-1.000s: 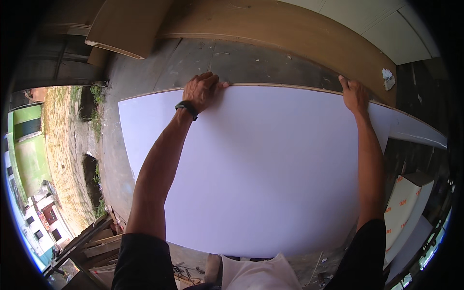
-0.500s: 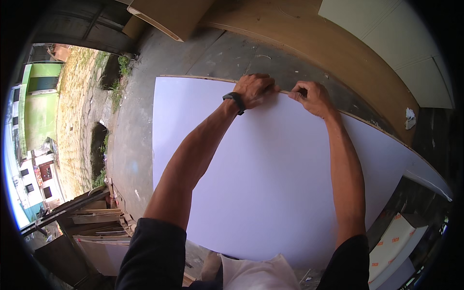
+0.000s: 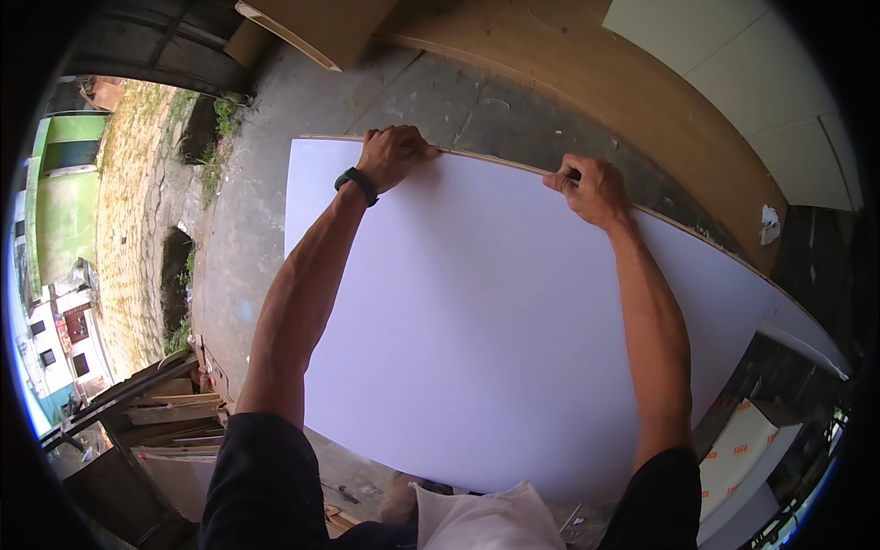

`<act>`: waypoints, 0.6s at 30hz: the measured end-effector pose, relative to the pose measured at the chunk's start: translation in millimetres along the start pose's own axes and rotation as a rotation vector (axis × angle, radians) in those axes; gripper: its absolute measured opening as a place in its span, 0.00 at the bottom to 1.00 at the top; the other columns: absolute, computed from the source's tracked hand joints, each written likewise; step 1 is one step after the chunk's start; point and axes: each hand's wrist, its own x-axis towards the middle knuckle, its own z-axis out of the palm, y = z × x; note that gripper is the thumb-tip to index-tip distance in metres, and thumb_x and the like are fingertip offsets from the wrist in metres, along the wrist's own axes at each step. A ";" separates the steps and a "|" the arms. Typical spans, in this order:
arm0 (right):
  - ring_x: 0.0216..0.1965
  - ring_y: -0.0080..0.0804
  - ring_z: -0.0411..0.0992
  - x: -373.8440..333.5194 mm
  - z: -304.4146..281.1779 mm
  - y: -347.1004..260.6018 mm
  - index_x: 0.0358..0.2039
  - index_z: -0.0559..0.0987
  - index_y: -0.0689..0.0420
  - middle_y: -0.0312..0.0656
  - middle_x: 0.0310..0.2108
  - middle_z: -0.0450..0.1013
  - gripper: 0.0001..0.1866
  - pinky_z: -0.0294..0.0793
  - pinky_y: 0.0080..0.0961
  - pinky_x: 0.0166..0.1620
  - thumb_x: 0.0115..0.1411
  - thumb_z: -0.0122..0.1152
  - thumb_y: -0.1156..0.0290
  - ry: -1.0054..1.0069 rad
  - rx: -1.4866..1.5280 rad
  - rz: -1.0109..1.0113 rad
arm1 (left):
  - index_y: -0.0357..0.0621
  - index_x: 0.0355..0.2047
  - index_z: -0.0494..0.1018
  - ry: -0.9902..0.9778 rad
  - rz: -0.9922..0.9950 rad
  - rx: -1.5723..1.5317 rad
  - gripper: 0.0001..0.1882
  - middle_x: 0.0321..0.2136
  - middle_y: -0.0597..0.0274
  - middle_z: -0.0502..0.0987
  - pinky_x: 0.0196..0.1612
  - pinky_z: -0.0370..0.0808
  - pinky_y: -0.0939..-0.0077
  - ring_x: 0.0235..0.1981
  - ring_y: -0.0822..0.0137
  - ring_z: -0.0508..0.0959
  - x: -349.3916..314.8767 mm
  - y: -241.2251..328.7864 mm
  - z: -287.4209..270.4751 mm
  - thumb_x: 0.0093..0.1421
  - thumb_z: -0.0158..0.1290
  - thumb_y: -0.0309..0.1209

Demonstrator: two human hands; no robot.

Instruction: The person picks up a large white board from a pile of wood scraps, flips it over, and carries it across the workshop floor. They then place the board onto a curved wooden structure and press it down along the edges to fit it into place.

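Observation:
A large white panel [image 3: 495,312] with a thin brown edge spreads out in front of me. My left hand [image 3: 396,156], with a dark band [image 3: 357,185] on its wrist, is closed over the panel's far edge, toward the left corner. Its fingertips are partly hidden and slightly blurred. Farther right along the same edge, my right hand [image 3: 596,190] pinches the rim between thumb and curled fingers. Whether a thin strip lies under the fingers, I cannot tell.
Brown boards [image 3: 587,87] and pale panels [image 3: 779,119] stand beyond the grey floor [image 3: 458,96]. A brown box-like piece [image 3: 321,27] is at the far left. Wood scraps [image 3: 179,422] lie lower left, and a white printed package [image 3: 742,458] sits lower right.
My left hand has slid left along the panel's far edge, away from the right hand. The right hand keeps its place on the edge.

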 end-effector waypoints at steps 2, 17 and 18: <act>0.30 0.49 0.76 1.8 -4.7 -0.7 0.26 0.79 0.57 0.47 0.25 0.77 0.24 0.73 0.43 0.36 0.58 0.71 0.47 -0.046 -0.054 0.008 | 0.51 0.30 0.82 0.095 0.026 0.079 0.20 0.30 0.69 0.85 0.56 0.59 0.63 0.43 0.66 0.79 3.8 6.2 7.3 0.60 0.62 0.55; 0.35 0.50 0.79 41.4 61.6 -88.5 0.32 0.80 0.54 0.46 0.29 0.80 0.22 0.75 0.45 0.38 0.63 0.64 0.45 -0.038 -0.012 0.151 | 0.47 0.29 0.82 0.130 0.104 0.161 0.21 0.28 0.64 0.84 0.46 0.70 0.64 0.37 0.65 0.80 -5.0 8.0 2.8 0.60 0.63 0.54; 0.36 0.50 0.79 42.8 63.8 -88.9 0.33 0.79 0.54 0.46 0.30 0.80 0.22 0.76 0.46 0.39 0.65 0.62 0.45 -0.060 -0.048 0.134 | 0.48 0.30 0.83 0.111 0.096 0.152 0.21 0.29 0.64 0.84 0.48 0.70 0.63 0.39 0.65 0.80 -7.8 6.1 -0.5 0.60 0.62 0.54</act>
